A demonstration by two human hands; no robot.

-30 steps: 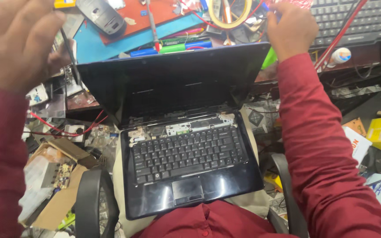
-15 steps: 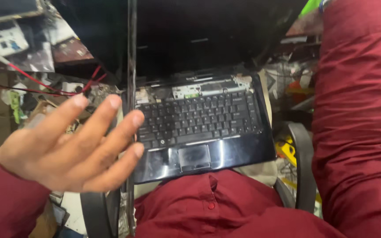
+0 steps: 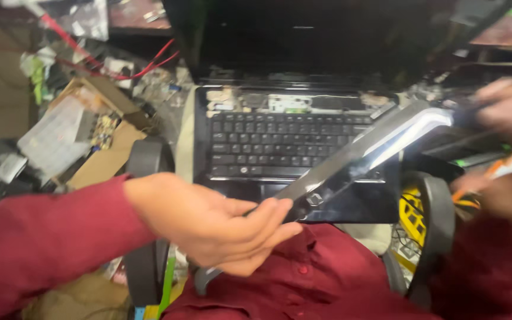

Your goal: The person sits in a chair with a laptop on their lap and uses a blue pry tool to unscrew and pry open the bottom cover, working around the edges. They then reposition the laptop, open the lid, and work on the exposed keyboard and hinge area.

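Hands at both ends of a long dark strip (image 3: 362, 151) held slantwise over an open laptop (image 3: 280, 142).

Left hand (image 3: 214, 228) sits low in the middle, over the person's red shirt (image 3: 303, 284) — its fingers (image 3: 271, 216) are pressed together and curled round the strip's lower end, thumb underneath. Right hand (image 3: 508, 109) is at the right edge, blurred; it meets the strip's upper end, but whether its fingers pinch it I cannot tell. The strip runs from lower left to upper right, glossy, crossing the laptop's right front corner and keyboard edge. The laptop rests on the lap, screen dark, the bar above its keys bare. A cardboard box (image 3: 90, 142) of clutter lies to the left — red wires (image 3: 125, 71) beyond it.
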